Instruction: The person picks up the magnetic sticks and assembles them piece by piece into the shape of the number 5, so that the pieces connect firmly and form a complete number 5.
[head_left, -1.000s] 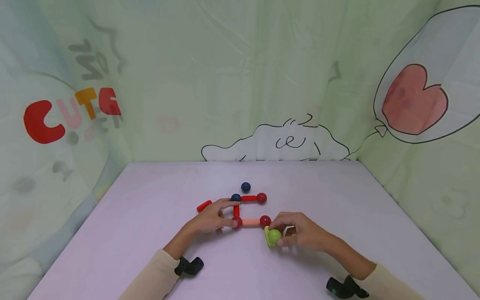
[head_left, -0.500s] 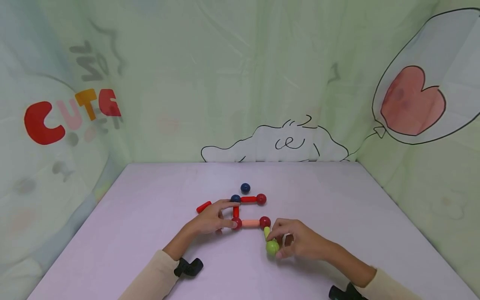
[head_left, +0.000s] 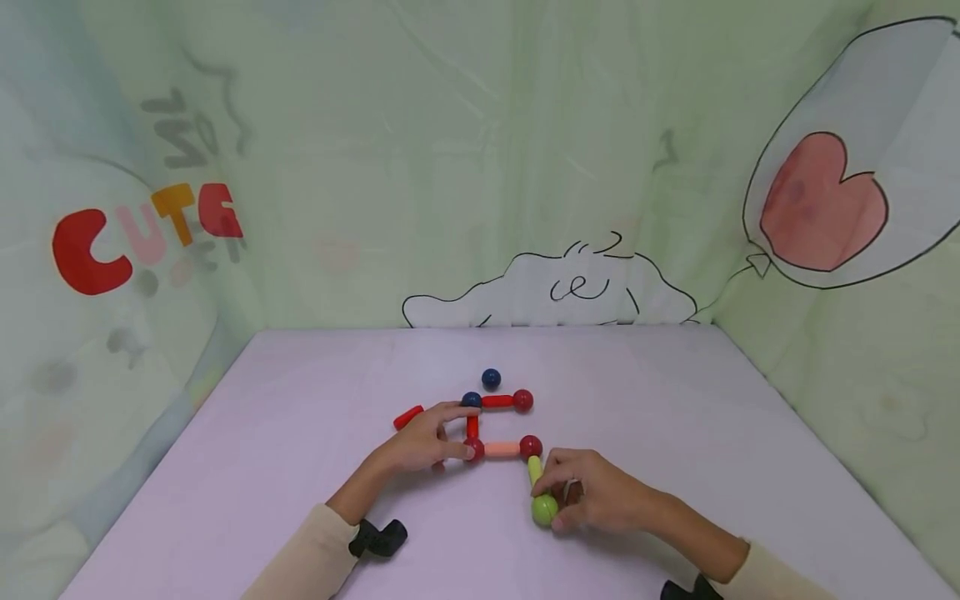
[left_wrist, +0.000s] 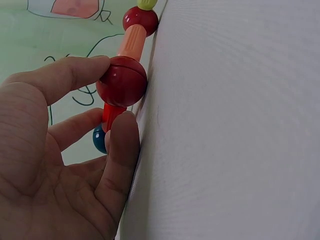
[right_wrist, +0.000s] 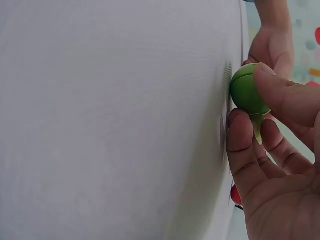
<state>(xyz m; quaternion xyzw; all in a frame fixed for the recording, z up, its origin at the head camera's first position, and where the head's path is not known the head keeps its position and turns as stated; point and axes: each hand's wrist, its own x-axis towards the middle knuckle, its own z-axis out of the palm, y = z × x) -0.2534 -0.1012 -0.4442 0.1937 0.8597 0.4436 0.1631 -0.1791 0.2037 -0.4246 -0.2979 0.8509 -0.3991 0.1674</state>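
Note:
A magnetic ball-and-rod frame lies on the table. My left hand (head_left: pixel 422 437) holds its left side, thumb on the near-left red ball (left_wrist: pixel 121 81) and fingers reaching along the red rod (head_left: pixel 472 427) to the blue ball (head_left: pixel 471 400). A salmon rod (head_left: pixel 502 450) runs from that red ball to another red ball (head_left: pixel 530 447). From there a yellow-green rod (head_left: pixel 535 469) slants toward me, with a green ball (right_wrist: pixel 247 89) at its near end. My right hand (head_left: pixel 600 492) pinches this green ball between thumb and fingers.
Behind, a red rod (head_left: pixel 497 402) links the blue ball to a far red ball (head_left: pixel 522 401). A loose blue ball (head_left: pixel 491 379) lies beyond the frame. One loose red rod (head_left: pixel 408 417) is left of my left hand. Printed curtains surround the white table (head_left: pixel 337 367).
My right hand has moved toward me with the green ball, and the yellow-green rod has swung out straighter below the right red ball. The left hand keeps its hold.

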